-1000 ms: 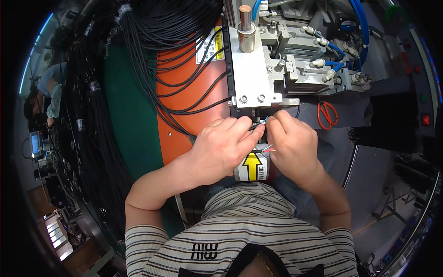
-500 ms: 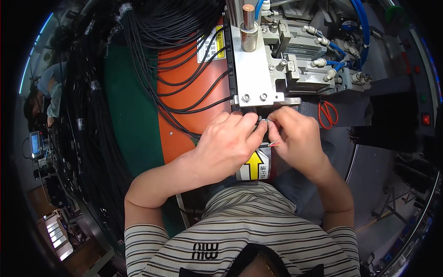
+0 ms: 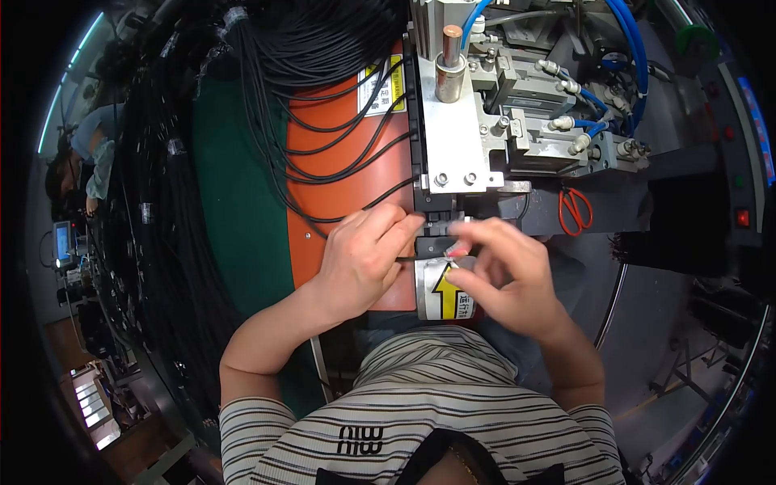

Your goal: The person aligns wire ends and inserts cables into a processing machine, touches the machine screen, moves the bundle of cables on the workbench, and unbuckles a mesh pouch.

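Note:
My left hand (image 3: 361, 257) is closed, its thumb and fingertips pressed together beside a dark fixture (image 3: 439, 230) below the metal press plate. A black cable (image 3: 405, 259) runs out from under its fingers, and the hand appears to grip it. The thin reddish wires (image 3: 457, 252) at the cable's end are blurred, close to my right fingers. My right hand (image 3: 513, 279) is at the right of the fixture, thumb and fingers apart, with fingertips smeared by motion. Under both hands lies a white label with a yellow arrow (image 3: 444, 291).
Above stands a machine with a metal plate (image 3: 457, 137), pneumatic cylinders and blue hoses (image 3: 643, 65). Red-handled scissors (image 3: 575, 212) lie to the right. Black cables (image 3: 323, 40) drape over an orange surface (image 3: 347, 186). Another person (image 3: 95, 158) bends at far left.
My hands have moved apart: the left slid left and slightly down, the right opened its pinch and dropped a little. The view shifted slightly, so the machine appears farther right.

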`<state>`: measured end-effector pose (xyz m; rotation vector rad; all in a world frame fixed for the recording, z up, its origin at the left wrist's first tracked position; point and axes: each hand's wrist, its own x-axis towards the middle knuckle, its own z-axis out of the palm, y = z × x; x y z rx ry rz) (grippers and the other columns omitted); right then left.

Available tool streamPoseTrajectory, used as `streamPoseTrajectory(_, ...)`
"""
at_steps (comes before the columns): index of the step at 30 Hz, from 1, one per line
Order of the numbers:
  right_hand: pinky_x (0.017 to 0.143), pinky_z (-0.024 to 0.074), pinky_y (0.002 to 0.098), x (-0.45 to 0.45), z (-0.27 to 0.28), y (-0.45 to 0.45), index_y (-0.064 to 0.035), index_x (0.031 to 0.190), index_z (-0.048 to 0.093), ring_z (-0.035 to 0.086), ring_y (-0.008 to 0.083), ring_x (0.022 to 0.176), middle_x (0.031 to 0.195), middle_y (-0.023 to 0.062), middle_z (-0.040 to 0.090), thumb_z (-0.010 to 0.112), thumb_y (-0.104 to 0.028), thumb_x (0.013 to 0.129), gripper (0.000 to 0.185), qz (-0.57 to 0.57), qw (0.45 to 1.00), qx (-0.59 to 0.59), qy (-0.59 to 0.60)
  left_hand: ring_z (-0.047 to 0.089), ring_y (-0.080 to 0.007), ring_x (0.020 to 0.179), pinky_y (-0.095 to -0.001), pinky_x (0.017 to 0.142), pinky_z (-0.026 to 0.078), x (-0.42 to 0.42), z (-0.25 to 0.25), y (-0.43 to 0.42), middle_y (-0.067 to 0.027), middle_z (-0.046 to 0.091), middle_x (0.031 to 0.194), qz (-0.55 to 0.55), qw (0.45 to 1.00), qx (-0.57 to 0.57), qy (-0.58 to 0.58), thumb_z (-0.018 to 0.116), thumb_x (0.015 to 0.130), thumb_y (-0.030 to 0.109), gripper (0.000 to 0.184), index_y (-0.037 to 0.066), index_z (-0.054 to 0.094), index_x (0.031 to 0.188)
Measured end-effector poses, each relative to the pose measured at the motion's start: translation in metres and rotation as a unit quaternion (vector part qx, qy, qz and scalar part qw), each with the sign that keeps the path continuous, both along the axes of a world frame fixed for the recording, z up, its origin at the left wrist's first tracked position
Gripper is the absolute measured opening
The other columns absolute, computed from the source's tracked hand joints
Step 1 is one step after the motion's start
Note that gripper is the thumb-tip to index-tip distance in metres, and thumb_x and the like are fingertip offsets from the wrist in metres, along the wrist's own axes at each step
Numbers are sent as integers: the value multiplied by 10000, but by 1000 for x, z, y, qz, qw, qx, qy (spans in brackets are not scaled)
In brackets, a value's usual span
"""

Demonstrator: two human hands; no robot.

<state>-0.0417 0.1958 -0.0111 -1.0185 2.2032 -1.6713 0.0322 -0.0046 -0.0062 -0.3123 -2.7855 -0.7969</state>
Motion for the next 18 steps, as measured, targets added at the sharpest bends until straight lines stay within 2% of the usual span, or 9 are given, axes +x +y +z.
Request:
streamPoseTrajectory(2, 481, 415, 224, 3, -1, -2, 17, 989, 656, 520, 86, 511, 798, 83, 618, 706, -15, 810, 189, 31, 998, -48, 4, 607, -242, 710, -334, 624, 481, 0, 1, 3, -95, 613, 849, -14, 988, 137, -67, 682, 782, -13, 255, 1, 661, 1035)
streamPoseTrajectory(6, 489, 425, 213, 1, -6, -4, 15, 1013, 660, 535, 71, 541, 807, 60, 624, 657, -19, 870, 147, 6, 995, -72, -68, 588, -253, 604, -329, 556, 476, -5, 4, -5, -120, 639, 832, -103, 945, 286, -119, 684, 797, -35, 273, -9, 651, 1067)
streamPoseTrajectory(7, 483, 416, 208, 1, -1, -2, 15, 1005, 662, 525, 64, 540, 811, 53, 624, 646, -24, 882, 130, 18, 981, -91, -172, 588, -253, 604, -329, 556, 476, -4, 4, -5, -120, 639, 832, -101, 946, 286, -118, 684, 797, -35, 273, -9, 651, 1067)
streamPoseTrajectory(9, 470, 397, 198, -2, 5, 1, 15, 989, 665, 507, 50, 539, 818, 37, 623, 624, -33, 906, 104, 37, 919, -125, -372, 590, -234, 603, -318, 546, 467, -6, 2, -1, -118, 653, 841, -92, 962, 242, -85, 681, 784, -4, 272, -18, 660, 1054)
streamPoseTrajectory(10, 470, 397, 198, -5, 4, 4, 15, 989, 665, 507, 50, 539, 818, 37, 623, 624, -33, 906, 104, 36, 920, -124, -371, 591, -225, 602, -313, 542, 462, -7, 1, 2, -117, 659, 845, -88, 969, 220, -68, 680, 777, 12, 273, -22, 665, 1048)
streamPoseTrajectory(11, 465, 380, 194, -11, 2, 8, 14, 987, 655, 489, 46, 530, 815, 33, 617, 617, -38, 912, 99, 60, 879, -142, -451, 591, -225, 602, -313, 542, 462, -7, 1, 4, -117, 659, 845, -89, 969, 221, -68, 680, 777, 12, 273, -22, 665, 1048)
streamPoseTrajectory(13, 454, 347, 186, -20, -3, 12, 11, 983, 637, 454, 38, 513, 808, 24, 606, 602, -46, 924, 89, 108, 774, -174, -599, 585, -197, 599, -301, 518, 431, -6, 4, 11, -105, 663, 852, -114, 989, 48, 76, 678, 749, 65, 307, -34, 668, 1038)
streamPoseTrajectory(14, 454, 347, 186, -20, -3, 12, 11, 983, 637, 454, 38, 513, 808, 24, 606, 602, -46, 924, 89, 108, 774, -175, -599, 582, -183, 598, -295, 506, 415, -6, 5, 13, -99, 665, 855, -124, 981, -40, 147, 677, 734, 92, 327, -40, 670, 1033)
streamPoseTrajectory(18, 456, 306, 171, -18, -5, 12, 2, 995, 600, 412, 23, 514, 785, 11, 584, 603, -36, 915, 88, 103, 803, -162, -564, 598, -168, 667, -284, 536, 431, -7, 8, 19, -95, 639, 870, -129, 972, -94, 173, 625, 742, 60, 310, -67, 659, 1023)
